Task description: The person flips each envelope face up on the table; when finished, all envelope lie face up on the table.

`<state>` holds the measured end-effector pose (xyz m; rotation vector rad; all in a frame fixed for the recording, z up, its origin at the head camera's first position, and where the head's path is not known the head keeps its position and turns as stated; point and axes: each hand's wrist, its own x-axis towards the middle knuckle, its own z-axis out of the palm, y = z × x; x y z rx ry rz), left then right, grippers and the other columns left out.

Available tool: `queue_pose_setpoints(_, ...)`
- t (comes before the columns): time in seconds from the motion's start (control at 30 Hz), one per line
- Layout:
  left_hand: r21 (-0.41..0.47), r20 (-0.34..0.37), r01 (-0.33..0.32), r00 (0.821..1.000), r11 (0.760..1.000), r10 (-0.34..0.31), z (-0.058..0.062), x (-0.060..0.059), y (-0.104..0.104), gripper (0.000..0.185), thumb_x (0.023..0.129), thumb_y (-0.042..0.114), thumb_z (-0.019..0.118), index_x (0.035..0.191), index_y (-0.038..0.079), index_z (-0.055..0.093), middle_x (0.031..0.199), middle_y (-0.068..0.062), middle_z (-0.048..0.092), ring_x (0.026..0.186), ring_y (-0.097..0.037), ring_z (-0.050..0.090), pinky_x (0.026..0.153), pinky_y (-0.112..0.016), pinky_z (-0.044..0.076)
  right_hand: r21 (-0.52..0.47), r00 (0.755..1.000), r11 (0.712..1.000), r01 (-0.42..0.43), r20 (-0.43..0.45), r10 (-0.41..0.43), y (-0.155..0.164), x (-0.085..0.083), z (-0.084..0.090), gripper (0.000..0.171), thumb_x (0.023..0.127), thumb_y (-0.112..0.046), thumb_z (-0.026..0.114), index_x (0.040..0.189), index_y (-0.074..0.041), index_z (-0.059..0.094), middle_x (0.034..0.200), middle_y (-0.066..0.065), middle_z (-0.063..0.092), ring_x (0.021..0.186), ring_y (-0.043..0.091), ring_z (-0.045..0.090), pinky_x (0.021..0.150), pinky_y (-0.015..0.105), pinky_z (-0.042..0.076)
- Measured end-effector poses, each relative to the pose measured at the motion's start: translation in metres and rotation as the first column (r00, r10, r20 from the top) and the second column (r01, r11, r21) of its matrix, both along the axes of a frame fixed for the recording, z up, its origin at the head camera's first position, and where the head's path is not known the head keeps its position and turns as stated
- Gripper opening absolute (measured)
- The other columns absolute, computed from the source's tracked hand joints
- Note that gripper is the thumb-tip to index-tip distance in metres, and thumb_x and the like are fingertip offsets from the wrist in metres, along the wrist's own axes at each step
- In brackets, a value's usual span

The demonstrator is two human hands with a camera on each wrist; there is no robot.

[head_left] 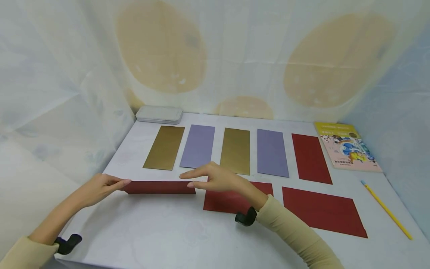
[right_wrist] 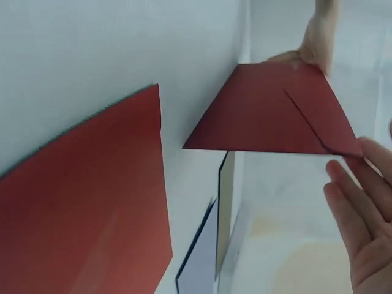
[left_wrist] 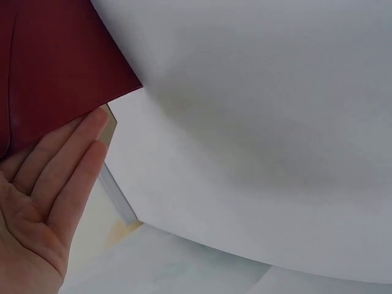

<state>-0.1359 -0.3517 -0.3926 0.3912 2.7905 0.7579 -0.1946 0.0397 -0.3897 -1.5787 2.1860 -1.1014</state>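
Dark red, flat and rectangular, the paper envelope stands on its long edge at the front left of the white table, with a diagonal flap seam visible on its face in the right wrist view. The left hand touches the envelope's left end with straight, close-set fingertips; the right hand meets its right end, fingers extended and relaxed, neither hand curled round it.

Just beside it to the right, two more dark red paper rectangles lie flat. Behind them runs a row of five upright paper strips: gold, lilac, gold, lilac, then red.

A pale grey closed case sits at the far left corner; what it holds cannot be seen. At the far right lies a yellow-topped illustrated booklet, and a yellow pencil lies near the right edge.
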Motion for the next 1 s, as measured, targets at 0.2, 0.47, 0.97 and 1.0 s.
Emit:
queue_pose_setpoints(0.2, 0.03, -0.146, -0.056, 0.987, 0.998, 0.06, -0.005, -0.005, 0.005, 0.044, 0.096, 0.04, 0.058, 0.12, 0.004, 0.068, 0.104, -0.007, 0.072, 0.099, -0.029, 0.066, 0.081, -0.049, 0.05, 0.0, 0.994, 1.0, 0.003, -0.11, -0.003, -0.004, -0.001, -0.003, 0.039, 0.093, -0.015, 0.066, 0.13, -0.005, 0.061, 0.13, 0.002, 0.061, 0.123, 0.006, 0.051, 0.098, 0.02, 0.039)
queue_pose_setpoints(0.47, 0.141, -0.645, 0.041, 0.761, 0.989, 0.061, -0.022, -0.005, 0.009, 0.064, 0.059, 0.012, 0.091, 0.12, 0.013, 0.07, 0.079, 0.005, 0.071, 0.049, 0.012, 0.02, 0.043, -0.015, 0.025, -0.002, 0.982, 0.999, 0.033, -0.186, -0.032, -0.005, -0.018, -0.008, 0.041, 0.091, -0.01, 0.068, 0.131, -0.004, 0.06, 0.128, 0.004, 0.062, 0.118, 0.011, 0.056, 0.092, 0.017, 0.043)
queue_pose_setpoints(0.97, 0.085, -0.668, 0.046, 0.743, 0.995, 0.023, -0.034, -0.022, 0.009, 0.054, 0.061, 0.006, 0.09, 0.112, 0.007, 0.073, 0.098, -0.006, 0.073, 0.087, -0.019, 0.067, 0.069, -0.005, 0.042, 0.07, 0.973, 0.99, 0.121, -0.208, -0.105, -0.012, -0.041, -0.02, 0.044, 0.086, -0.005, 0.072, 0.129, -0.006, 0.062, 0.122, 0.006, 0.065, 0.111, 0.016, 0.062, 0.086, 0.026, 0.05)
queue_pose_setpoints(1.0, 0.077, -0.662, 0.045, 0.749, 0.996, 0.017, -0.034, -0.023, 0.009, 0.053, 0.061, 0.006, 0.09, 0.111, 0.007, 0.073, 0.097, -0.006, 0.073, 0.085, -0.02, 0.068, 0.068, -0.006, 0.042, 0.08, 0.971, 0.989, 0.128, -0.214, -0.109, -0.013, -0.042, -0.02, 0.044, 0.086, -0.005, 0.072, 0.129, -0.006, 0.062, 0.122, 0.005, 0.065, 0.111, 0.015, 0.062, 0.086, 0.024, 0.049)
